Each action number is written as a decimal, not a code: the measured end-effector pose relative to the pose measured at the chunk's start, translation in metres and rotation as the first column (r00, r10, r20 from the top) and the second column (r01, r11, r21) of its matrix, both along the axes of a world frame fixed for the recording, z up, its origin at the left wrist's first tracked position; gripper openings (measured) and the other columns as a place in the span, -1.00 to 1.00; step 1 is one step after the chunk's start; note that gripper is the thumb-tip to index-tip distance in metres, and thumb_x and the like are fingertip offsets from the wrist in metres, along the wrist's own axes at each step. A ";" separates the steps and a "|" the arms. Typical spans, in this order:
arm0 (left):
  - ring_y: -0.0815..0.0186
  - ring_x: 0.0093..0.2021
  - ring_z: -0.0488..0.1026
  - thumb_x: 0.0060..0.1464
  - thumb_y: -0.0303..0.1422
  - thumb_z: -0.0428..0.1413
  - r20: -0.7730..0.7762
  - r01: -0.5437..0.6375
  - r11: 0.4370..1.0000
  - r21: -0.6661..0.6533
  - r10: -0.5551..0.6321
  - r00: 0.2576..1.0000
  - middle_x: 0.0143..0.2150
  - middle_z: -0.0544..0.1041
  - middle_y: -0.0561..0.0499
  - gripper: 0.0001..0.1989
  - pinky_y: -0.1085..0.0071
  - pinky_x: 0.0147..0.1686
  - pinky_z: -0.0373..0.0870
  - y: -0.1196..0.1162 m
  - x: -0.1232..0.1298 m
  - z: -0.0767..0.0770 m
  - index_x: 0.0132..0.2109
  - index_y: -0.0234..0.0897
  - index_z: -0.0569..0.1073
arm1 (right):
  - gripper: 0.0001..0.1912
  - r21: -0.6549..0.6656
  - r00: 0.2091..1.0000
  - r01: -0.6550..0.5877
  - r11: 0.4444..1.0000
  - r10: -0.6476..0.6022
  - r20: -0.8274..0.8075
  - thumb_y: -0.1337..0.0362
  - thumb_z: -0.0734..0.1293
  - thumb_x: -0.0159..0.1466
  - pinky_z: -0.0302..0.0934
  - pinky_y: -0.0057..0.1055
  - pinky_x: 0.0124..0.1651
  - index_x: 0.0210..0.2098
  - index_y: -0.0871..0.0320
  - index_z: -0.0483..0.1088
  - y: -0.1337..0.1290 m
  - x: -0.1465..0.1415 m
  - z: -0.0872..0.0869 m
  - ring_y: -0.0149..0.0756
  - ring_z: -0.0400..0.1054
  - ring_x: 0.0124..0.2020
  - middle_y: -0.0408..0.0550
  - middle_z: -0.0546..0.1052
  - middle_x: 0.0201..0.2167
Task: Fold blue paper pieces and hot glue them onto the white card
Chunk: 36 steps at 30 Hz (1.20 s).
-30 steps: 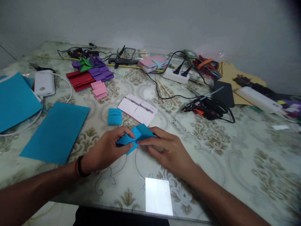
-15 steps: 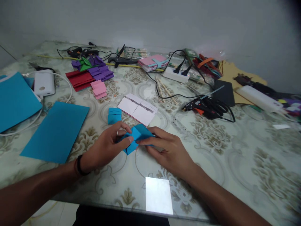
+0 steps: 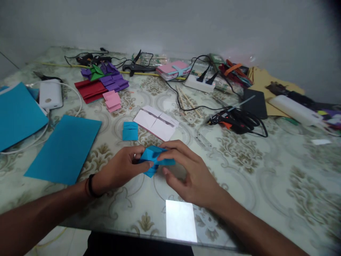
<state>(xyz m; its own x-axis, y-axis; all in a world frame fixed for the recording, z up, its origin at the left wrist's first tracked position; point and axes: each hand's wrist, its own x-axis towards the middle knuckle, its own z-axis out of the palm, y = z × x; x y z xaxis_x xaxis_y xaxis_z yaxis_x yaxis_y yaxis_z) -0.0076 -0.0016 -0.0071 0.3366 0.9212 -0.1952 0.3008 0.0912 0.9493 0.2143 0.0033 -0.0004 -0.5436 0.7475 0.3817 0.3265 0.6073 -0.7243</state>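
A small piece of blue paper [image 3: 153,153], folded with raised flaps, is between my two hands just above the patterned table. My left hand [image 3: 125,163] pinches its left side, the thumb lying over the front. On the right flap rest the fingers of my right hand [image 3: 188,167], the index bent onto the fold and the thumb held a little apart below. Behind the paper, a small folded blue square [image 3: 130,131] lies flat. A white folded paper [image 3: 156,122] with dark stripes is to its right. Larger blue sheets [image 3: 65,149] lie beyond my left arm.
Folded pink [image 3: 112,101], red [image 3: 89,91] and purple papers [image 3: 114,82] lie back left. A white power bank [image 3: 50,94] with a cable stands at left. A glue gun [image 3: 223,119] with coiled cord lies right, near a clear ruler [image 3: 201,138]. A power strip [image 3: 199,84] is behind.
The right part of the blue paper has been folded inward and looks more compact. My right thumb has come away from the paper; my left hand has shifted slightly down.
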 end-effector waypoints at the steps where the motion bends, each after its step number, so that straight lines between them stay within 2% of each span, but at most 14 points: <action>1: 0.38 -0.44 0.32 0.16 -0.30 0.19 0.010 0.006 1.000 0.002 -0.006 1.000 -0.45 0.41 0.12 -0.83 0.47 -0.46 0.19 -0.001 0.000 0.000 -0.35 -0.28 0.45 | -0.71 -0.035 0.999 0.027 0.999 -0.028 -0.026 0.40 0.36 0.26 0.41 -0.20 0.07 -0.04 0.04 0.37 -0.002 -0.002 0.001 -0.15 0.43 0.06 0.03 0.44 0.03; 3: 0.41 -0.46 0.25 0.17 -0.29 0.17 -0.011 0.000 1.000 0.019 0.000 1.000 -0.48 0.33 0.15 -0.79 0.47 -0.48 0.12 -0.003 0.001 0.000 -0.38 -0.27 0.37 | -0.62 -0.148 0.987 0.112 0.983 -0.128 -0.102 0.34 0.40 0.26 0.43 -0.27 -0.04 0.02 0.00 0.24 -0.007 -0.006 0.000 -0.21 0.44 -0.03 -0.01 0.42 0.00; 6: 0.44 -0.50 0.12 0.15 -0.30 0.17 -0.132 -0.065 0.991 0.118 0.081 0.988 -0.53 0.17 0.19 -0.69 0.47 -0.51 0.01 -0.006 0.003 0.000 -0.45 -0.25 0.22 | -0.55 -0.336 0.948 0.208 0.919 -0.274 -0.161 0.27 0.40 0.28 0.39 -0.37 -0.22 0.05 -0.02 0.13 -0.011 -0.014 -0.002 -0.29 0.44 -0.18 -0.06 0.41 -0.04; 8: 0.44 -0.48 0.13 0.16 -0.32 0.15 -0.191 -0.073 0.981 0.180 0.107 0.976 -0.53 0.16 0.19 -0.70 0.47 -0.49 0.02 -0.008 0.005 0.001 -0.45 -0.25 0.21 | -0.63 -0.417 0.954 0.211 0.884 -0.279 -0.107 0.22 0.39 0.29 0.33 -0.38 -0.30 0.01 0.02 0.20 -0.011 -0.017 -0.003 -0.30 0.41 -0.27 -0.10 0.45 -0.16; 11: 0.42 -0.45 0.20 0.19 -0.31 0.14 -0.194 -0.078 0.977 0.199 0.118 0.974 -0.51 0.23 0.19 -0.75 0.48 -0.45 0.11 -0.011 0.006 0.000 -0.41 -0.25 0.27 | -0.87 -0.496 0.976 0.191 0.847 -0.216 0.007 0.18 0.34 0.32 0.20 -0.39 -0.38 -0.23 0.10 0.36 -0.008 -0.019 -0.003 -0.32 0.31 -0.41 -0.16 0.43 -0.41; 13: 0.43 -0.46 0.21 0.19 -0.29 0.16 -0.170 -0.093 0.980 0.177 0.124 0.978 -0.52 0.24 0.19 -0.74 0.49 -0.46 0.12 -0.012 0.005 0.000 -0.40 -0.25 0.28 | -0.83 -0.530 0.979 0.184 0.828 -0.202 0.025 0.19 0.32 0.32 0.13 -0.40 -0.42 -0.36 0.11 0.36 -0.006 -0.019 -0.004 -0.35 0.23 -0.47 -0.20 0.37 -0.51; 15: 0.42 -0.48 0.23 0.18 -0.27 0.18 -0.129 -0.092 0.987 0.134 0.109 0.986 -0.53 0.27 0.18 -0.75 0.49 -0.49 0.13 -0.011 0.005 -0.001 -0.39 -0.26 0.33 | -0.82 -0.564 0.978 0.164 0.809 -0.208 -0.013 0.19 0.33 0.31 0.10 -0.41 -0.43 -0.39 0.12 0.36 -0.004 -0.018 -0.006 -0.37 0.19 -0.49 -0.22 0.34 -0.53; 19: 0.36 -0.42 0.37 0.20 -0.26 0.17 -0.054 -0.048 0.997 0.059 0.051 0.997 -0.46 0.46 0.08 -0.76 0.48 -0.47 0.25 -0.008 0.004 0.000 -0.38 -0.29 0.49 | -0.83 -0.638 0.969 0.041 0.769 -0.187 -0.163 0.19 0.36 0.31 0.16 -0.43 -0.37 -0.36 0.12 0.37 -0.002 -0.015 -0.010 -0.37 0.26 -0.43 -0.21 0.39 -0.48; 22: 0.33 -0.38 0.43 0.22 -0.27 0.16 -0.025 -0.016 1.000 0.025 0.016 1.000 -0.41 0.54 0.03 -0.75 0.46 -0.42 0.32 -0.007 0.005 0.001 -0.38 -0.30 0.55 | -0.81 -0.672 0.955 -0.025 0.740 -0.181 -0.235 0.16 0.39 0.32 0.19 -0.43 -0.34 -0.34 0.11 0.37 -0.001 -0.015 -0.011 -0.37 0.31 -0.42 -0.21 0.42 -0.49; 27: 0.35 -0.38 0.41 0.20 -0.26 0.19 -0.013 -0.004 0.999 -0.039 0.004 1.000 -0.41 0.52 0.06 -0.79 0.46 -0.40 0.29 -0.008 0.007 0.003 -0.30 -0.32 0.58 | -0.72 -0.712 0.943 -0.030 0.702 -0.216 -0.253 0.07 0.43 0.29 0.18 -0.44 -0.39 -0.39 0.12 0.37 -0.003 -0.018 -0.011 -0.38 0.27 -0.46 -0.22 0.38 -0.51; 30: 0.32 -0.31 0.47 0.23 -0.25 0.17 0.047 0.016 0.997 -0.080 -0.013 0.999 -0.34 0.58 0.04 -0.78 0.43 -0.31 0.36 -0.008 0.007 0.006 -0.27 -0.31 0.61 | -0.70 -0.726 0.941 -0.031 0.687 -0.224 -0.253 0.06 0.43 0.28 0.17 -0.43 -0.39 -0.40 0.12 0.36 -0.004 -0.019 -0.010 -0.38 0.26 -0.48 -0.23 0.38 -0.54; 36: 0.33 -0.34 0.53 0.28 -0.23 0.11 0.132 -0.007 0.987 -0.158 0.028 0.991 -0.38 0.63 0.04 -0.71 0.43 -0.27 0.46 -0.007 0.007 0.009 -0.27 -0.29 0.64 | -0.70 -0.711 0.947 0.037 0.703 -0.251 -0.199 0.10 0.37 0.31 0.15 -0.42 -0.39 -0.45 0.11 0.29 -0.002 -0.017 -0.010 -0.39 0.24 -0.49 -0.24 0.34 -0.56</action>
<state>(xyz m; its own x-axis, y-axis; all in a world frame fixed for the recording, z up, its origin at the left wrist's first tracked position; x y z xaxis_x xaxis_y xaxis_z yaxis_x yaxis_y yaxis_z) -0.0005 -0.0090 0.0016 0.3536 0.8886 -0.2920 0.1698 0.2460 0.9543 0.1968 0.0016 -0.0108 -0.3658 0.9159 -0.1653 0.1012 -0.1374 -0.9853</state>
